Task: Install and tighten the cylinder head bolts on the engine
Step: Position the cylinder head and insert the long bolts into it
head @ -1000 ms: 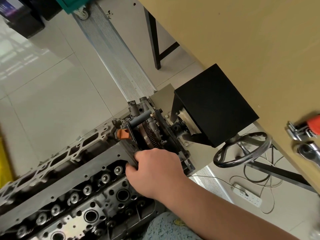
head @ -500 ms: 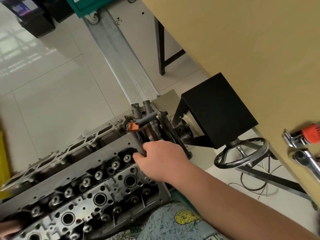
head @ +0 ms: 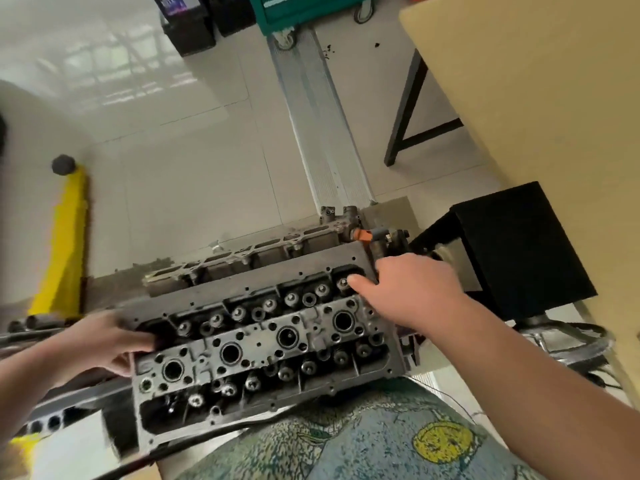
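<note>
cylinder head [head: 263,337] sits on the block lengthwise between both hands, left hand [head: 110,344] gripping its left end, right hand [head: 412,289] gripping the right end, thumb by the nearest bolt hole.

You had no text in front of you that could be read. The black battery [head: 188,24] at the top of the floor carried a purple label with pale marks, but they were too blurred to make out. The green tool cart [head: 304,8] showed a pale strip with no legible writing. The cylinder head [head: 263,341] bore no stamp or number you could read at that sharpness. The yellow round print on the patterned cloth [head: 440,441] was a drawing, not lettering.
</note>
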Tool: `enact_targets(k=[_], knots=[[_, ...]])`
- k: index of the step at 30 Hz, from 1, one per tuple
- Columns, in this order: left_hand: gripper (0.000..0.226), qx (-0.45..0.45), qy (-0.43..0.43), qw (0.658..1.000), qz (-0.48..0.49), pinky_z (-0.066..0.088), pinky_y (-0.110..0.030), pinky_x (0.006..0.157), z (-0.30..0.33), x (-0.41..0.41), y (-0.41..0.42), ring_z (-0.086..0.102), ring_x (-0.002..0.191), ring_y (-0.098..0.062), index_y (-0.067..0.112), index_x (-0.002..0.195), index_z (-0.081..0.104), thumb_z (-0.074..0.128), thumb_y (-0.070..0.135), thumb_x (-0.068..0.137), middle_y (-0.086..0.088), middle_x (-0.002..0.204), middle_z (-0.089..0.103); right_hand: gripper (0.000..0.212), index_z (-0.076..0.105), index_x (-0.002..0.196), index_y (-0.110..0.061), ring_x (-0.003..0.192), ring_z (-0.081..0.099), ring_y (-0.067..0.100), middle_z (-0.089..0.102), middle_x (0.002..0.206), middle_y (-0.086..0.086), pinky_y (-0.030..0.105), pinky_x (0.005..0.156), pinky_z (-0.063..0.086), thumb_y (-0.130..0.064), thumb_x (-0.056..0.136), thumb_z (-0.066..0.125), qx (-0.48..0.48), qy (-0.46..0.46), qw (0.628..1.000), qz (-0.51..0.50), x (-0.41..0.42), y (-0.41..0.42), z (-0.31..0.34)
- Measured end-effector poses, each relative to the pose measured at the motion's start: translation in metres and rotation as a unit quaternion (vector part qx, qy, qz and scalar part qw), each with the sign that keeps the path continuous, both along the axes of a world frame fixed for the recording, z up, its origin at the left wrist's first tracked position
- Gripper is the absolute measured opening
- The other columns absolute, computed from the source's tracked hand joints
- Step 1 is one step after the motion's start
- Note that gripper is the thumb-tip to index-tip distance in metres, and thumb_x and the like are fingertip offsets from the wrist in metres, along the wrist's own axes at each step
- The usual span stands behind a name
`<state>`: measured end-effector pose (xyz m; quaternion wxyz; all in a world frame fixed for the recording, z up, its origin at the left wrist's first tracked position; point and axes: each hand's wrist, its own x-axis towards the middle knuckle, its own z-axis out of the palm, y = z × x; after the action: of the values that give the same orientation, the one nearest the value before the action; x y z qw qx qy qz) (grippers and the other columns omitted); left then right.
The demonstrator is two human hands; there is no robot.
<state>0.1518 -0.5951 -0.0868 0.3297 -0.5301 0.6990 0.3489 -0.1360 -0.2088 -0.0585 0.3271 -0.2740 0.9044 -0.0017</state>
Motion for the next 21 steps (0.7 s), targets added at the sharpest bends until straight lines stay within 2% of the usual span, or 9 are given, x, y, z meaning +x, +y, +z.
enact_targets(k=[2,4,7,9,11,14,17,19,21], knots=[[0.032,0.031,0.016,0.999,0.0,0.064,-0.038,0.056,0.001,0.0,0.002,0.079,0.069,-0.036,-0.001,0.096,0.068,0.09,0.015,0.081,-0.014,0.069,0.076,0.062,0.056,0.096,-0.028,0.078,0.057,0.019,0.06,0.085,-0.007,0.038,0.067,0.045,-0.082,0.09,0.026,-0.063,0.142,0.988,0.014,0.001,-0.023,0.021],[0.028,0.056,0.033,0.998,0.002,0.065,-0.037,0.057,0.001,0.002,0.004,0.079,0.068,-0.035,0.002,0.094,0.068,0.089,0.016,0.082,-0.011,0.068,0.076,0.053,0.06,0.099,-0.025,0.082,0.053,0.018,0.061,0.089,-0.006,0.036,0.069,0.041,-0.071,0.095,0.034,-0.177,0.194,0.963,0.057,0.012,-0.058,0.041],[0.032,0.094,0.073,0.993,-0.009,0.066,-0.039,0.061,0.003,0.004,0.002,0.078,0.069,-0.03,0.015,0.102,0.07,0.09,0.024,0.078,-0.005,0.073,0.077,0.037,0.063,0.106,-0.024,0.097,0.055,0.019,0.063,0.101,-0.006,0.04,0.082,0.045,-0.056,0.097,0.045,-0.246,0.131,0.948,0.155,0.045,-0.121,0.059],[0.038,0.123,0.087,0.988,-0.027,0.065,-0.036,0.062,0.007,0.007,0.001,0.078,0.069,-0.025,0.021,0.104,0.069,0.087,0.034,0.073,-0.001,0.076,0.079,0.033,0.063,0.112,-0.024,0.107,0.055,0.021,0.063,0.11,-0.004,0.044,0.094,0.046,-0.049,0.099,0.047,-0.24,0.082,0.942,0.22,0.071,-0.163,0.059],[0.04,0.149,0.096,0.984,-0.037,0.065,-0.036,0.063,0.007,0.004,0.0,0.078,0.071,-0.022,0.023,0.104,0.068,0.085,0.039,0.071,0.005,0.079,0.079,0.033,0.061,0.119,-0.024,0.114,0.053,0.023,0.063,0.119,-0.002,0.046,0.098,0.045,-0.047,0.099,0.048,-0.223,0.041,0.935,0.275,0.092,-0.198,0.053],[0.05,0.158,0.114,0.98,-0.046,0.066,-0.038,0.064,0.011,0.003,0.0,0.078,0.072,-0.021,0.018,0.106,0.068,0.085,0.043,0.066,0.002,0.081,0.079,0.044,0.058,0.13,-0.027,0.124,0.05,0.025,0.059,0.133,-0.001,0.047,0.102,0.044,-0.053,0.096,0.054,-0.169,-0.012,0.924,0.343,0.123,-0.236,0.037],[0.074,0.168,0.121,0.977,-0.057,0.067,-0.041,0.07,0.012,0.007,-0.002,0.078,0.082,-0.024,0.014,0.129,0.06,0.086,0.045,0.068,-0.006,0.107,0.074,0.054,0.054,0.135,-0.034,0.129,0.046,0.026,0.057,0.14,-0.005,0.047,0.103,0.042,-0.063,0.089,0.06,-0.135,-0.04,0.915,0.378,0.145,-0.257,0.022],[0.093,0.189,0.143,0.97,-0.052,0.067,-0.041,0.078,0.013,0.015,-0.004,0.075,0.097,-0.023,0.019,0.151,0.046,0.086,0.046,0.072,-0.003,0.123,0.067,0.05,0.054,0.127,-0.041,0.127,0.046,0.026,0.058,0.136,-0.01,0.048,0.099,0.043,-0.067,0.085,0.063,-0.141,-0.044,0.914,0.379,0.153,-0.264,0.017],[0.104,0.199,0.215,0.956,0.005,0.065,-0.04,0.088,0.013,0.033,-0.001,0.067,0.114,-0.018,0.028,0.158,0.034,0.087,0.048,0.07,0.001,0.141,0.057,0.042,0.054,0.114,-0.047,0.123,0.046,0.023,0.06,0.13,-0.016,0.046,0.095,0.045,-0.07,0.082,0.065,-0.145,-0.052,0.913,0.377,0.156,-0.269,0.014]])
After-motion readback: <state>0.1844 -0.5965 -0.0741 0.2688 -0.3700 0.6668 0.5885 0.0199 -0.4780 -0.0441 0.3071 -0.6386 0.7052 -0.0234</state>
